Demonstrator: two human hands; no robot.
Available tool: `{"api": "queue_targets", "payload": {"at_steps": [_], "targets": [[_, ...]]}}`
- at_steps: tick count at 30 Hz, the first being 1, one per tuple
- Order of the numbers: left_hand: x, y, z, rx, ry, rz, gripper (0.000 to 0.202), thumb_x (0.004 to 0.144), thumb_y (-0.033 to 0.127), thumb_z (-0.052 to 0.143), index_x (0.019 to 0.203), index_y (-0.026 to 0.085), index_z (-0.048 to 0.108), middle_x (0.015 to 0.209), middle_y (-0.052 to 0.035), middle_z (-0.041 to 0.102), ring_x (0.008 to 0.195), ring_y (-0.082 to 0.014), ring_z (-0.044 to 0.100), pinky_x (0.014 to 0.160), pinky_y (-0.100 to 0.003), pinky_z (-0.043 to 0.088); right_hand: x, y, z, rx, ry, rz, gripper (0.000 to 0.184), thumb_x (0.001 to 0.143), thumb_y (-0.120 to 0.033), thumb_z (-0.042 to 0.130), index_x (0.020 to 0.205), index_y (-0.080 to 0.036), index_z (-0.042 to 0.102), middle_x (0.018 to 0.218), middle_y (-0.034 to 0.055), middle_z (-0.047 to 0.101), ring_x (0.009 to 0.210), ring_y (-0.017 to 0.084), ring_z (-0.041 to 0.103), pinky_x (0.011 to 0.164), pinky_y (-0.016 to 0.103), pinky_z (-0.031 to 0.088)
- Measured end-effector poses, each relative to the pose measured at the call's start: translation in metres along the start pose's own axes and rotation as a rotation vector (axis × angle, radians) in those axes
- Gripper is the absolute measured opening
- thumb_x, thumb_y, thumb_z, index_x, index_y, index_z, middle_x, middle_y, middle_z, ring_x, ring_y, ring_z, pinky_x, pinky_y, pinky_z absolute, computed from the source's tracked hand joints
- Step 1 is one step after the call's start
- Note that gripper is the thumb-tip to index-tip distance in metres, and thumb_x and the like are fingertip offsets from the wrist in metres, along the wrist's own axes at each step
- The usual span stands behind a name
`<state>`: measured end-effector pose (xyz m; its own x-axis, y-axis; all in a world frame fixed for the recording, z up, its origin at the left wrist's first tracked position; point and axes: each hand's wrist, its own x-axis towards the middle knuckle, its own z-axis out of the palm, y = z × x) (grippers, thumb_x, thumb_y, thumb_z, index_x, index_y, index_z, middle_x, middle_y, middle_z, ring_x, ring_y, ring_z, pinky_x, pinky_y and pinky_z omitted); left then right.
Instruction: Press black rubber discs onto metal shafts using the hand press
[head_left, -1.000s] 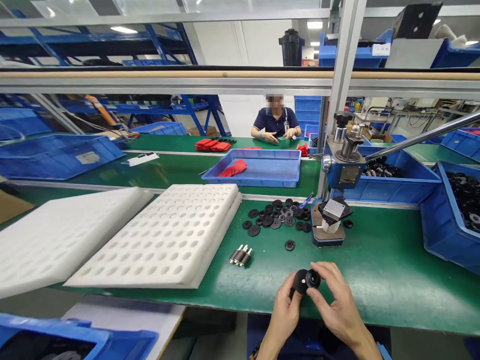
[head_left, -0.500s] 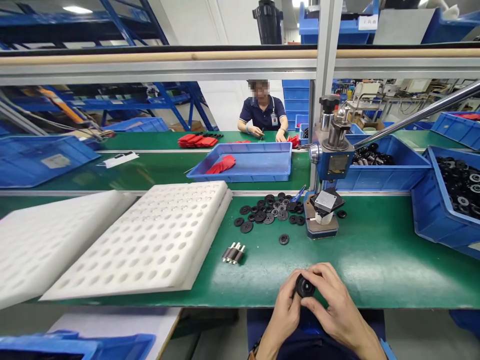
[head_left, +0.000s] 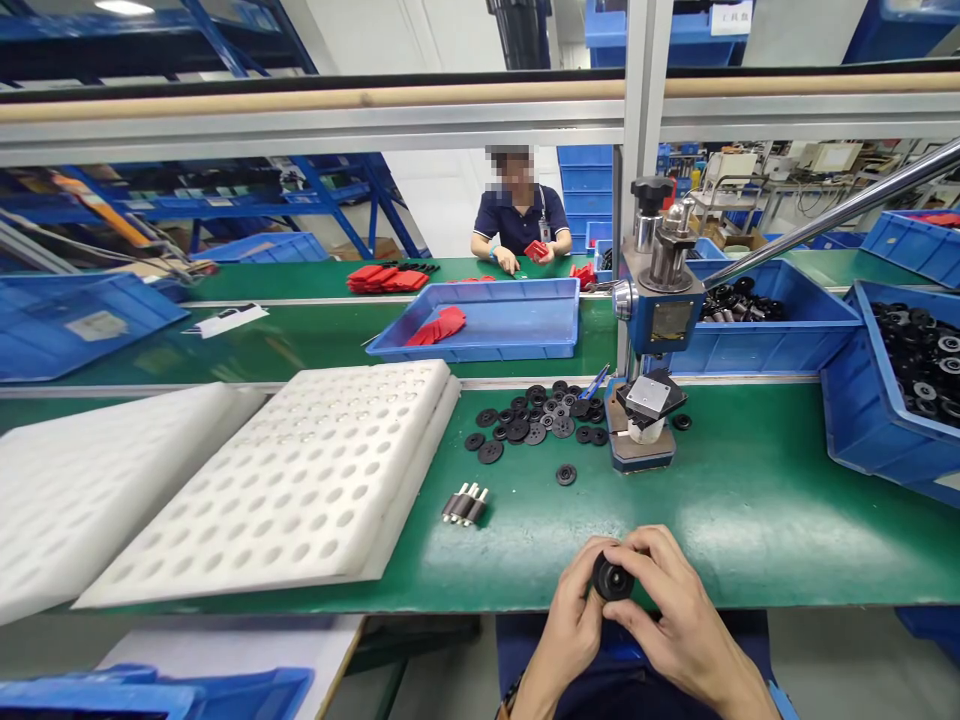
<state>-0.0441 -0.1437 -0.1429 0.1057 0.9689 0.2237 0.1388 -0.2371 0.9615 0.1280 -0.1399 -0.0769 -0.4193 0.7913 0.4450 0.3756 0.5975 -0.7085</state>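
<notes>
Between my two hands, at the table's near edge, is a round black wheel-like part (head_left: 613, 577) with a raised hub facing me. Fingers of my left hand (head_left: 574, 610) grip its left side. My right hand (head_left: 667, 600) pinches it from the right, thumb below and fingers on top. Farther up the green table lie a single black disc (head_left: 566, 475) and a heap of black discs (head_left: 534, 426). A small cluster of dark cylinders with white pins (head_left: 465, 504) sits to the left of my hands.
A hand press (head_left: 660, 310) with a long lever stands beyond my hands. White foam trays (head_left: 300, 480) with round holes lie at left. Blue bins of black parts (head_left: 885, 420) are at right. Across the bench sits a co-worker (head_left: 520, 215) behind a blue tray (head_left: 517, 350).
My hands keep hold of the black part, which has tilted slightly so its hub shows more. The co-worker has lifted a red piece. The view has shifted a little.
</notes>
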Motion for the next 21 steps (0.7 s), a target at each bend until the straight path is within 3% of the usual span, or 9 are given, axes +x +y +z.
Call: {"api": "queue_targets", "payload": {"at_steps": [6, 11, 16, 21], "targets": [[0.0, 0.013, -0.001, 0.085, -0.024, 0.046, 0.035, 0.104, 0.037, 0.046, 0.117, 0.019, 0.072, 0.106, -0.0129, 0.072, 0.099, -0.028, 0.069, 0.088, -0.039, 0.058, -0.005, 0.002, -0.007, 0.101, 0.0, 0.123, 0.038, 0.099, -0.018, 0.06, 0.135, -0.03, 0.058, 0.11, 0.0075, 0.054, 0.102, 0.022, 0.06, 0.09, 0.034, 0.056], [0.001, 0.029, -0.005, 0.288, -0.063, 0.129, 0.031, 0.106, 0.032, 0.041, 0.119, 0.019, 0.066, 0.098, -0.0104, 0.07, 0.09, -0.0253, 0.068, 0.079, -0.037, 0.057, -0.005, 0.008, -0.019, 0.275, -0.033, 0.272, 0.028, 0.1, -0.028, 0.064, 0.128, -0.027, 0.063, 0.108, 0.0055, 0.057, 0.094, 0.019, 0.059, 0.087, 0.03, 0.054], [-0.002, 0.04, -0.006, 0.588, -0.004, 0.269, 0.028, 0.107, 0.029, 0.039, 0.121, 0.019, 0.061, 0.106, -0.0115, 0.073, 0.093, -0.025, 0.072, 0.079, -0.037, 0.059, -0.004, 0.016, -0.023, 0.455, -0.068, 0.396, 0.031, 0.096, -0.034, 0.071, 0.126, -0.025, 0.067, 0.115, 0.006, 0.061, 0.101, 0.019, 0.062, 0.09, 0.029, 0.053], [-0.008, 0.045, -0.003, 0.831, 0.064, 0.379, 0.03, 0.108, 0.025, 0.033, 0.123, 0.017, 0.058, 0.108, -0.0133, 0.075, 0.096, -0.0259, 0.074, 0.078, -0.036, 0.06, -0.007, 0.024, -0.016, 0.676, -0.038, 0.498, 0.039, 0.084, -0.043, 0.085, 0.116, -0.024, 0.073, 0.11, 0.0043, 0.065, 0.095, 0.018, 0.066, 0.089, 0.028, 0.055]]}}
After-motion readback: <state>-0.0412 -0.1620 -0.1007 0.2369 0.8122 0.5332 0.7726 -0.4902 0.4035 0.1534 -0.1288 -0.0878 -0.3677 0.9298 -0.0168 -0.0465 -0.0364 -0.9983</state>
